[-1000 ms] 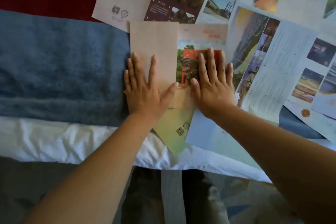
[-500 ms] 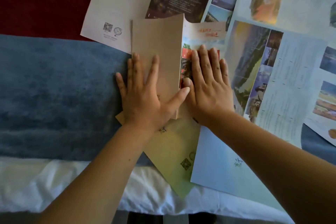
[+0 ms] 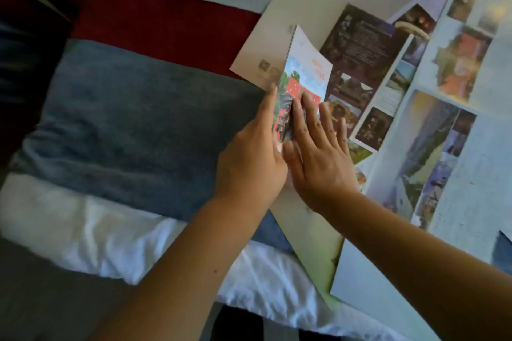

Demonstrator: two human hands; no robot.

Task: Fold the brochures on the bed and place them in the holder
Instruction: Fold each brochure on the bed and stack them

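A folded brochure (image 3: 306, 72) with a red building and blue sky on its cover stands tilted up off the bed. My left hand (image 3: 250, 158) grips its left edge from behind, thumb along the spine. Flat against the cover's lower part lies my right hand (image 3: 318, 155), fingers spread. Under both hands lies an unfolded beige and green brochure (image 3: 310, 232). No holder is in view.
Several unfolded brochures lie spread on the right: a dark one (image 3: 357, 44), a pale one with photos (image 3: 432, 152), a plain sheet (image 3: 368, 293) at the front. A blue, red and white blanket (image 3: 133, 124) covers the bed on the left. The bed's white edge (image 3: 116, 241) runs along the front.
The beige flap has been folded over and the brochure now shows its red cover, lifted and tilted. The camera has swung left and up, and both hands sit closer together.
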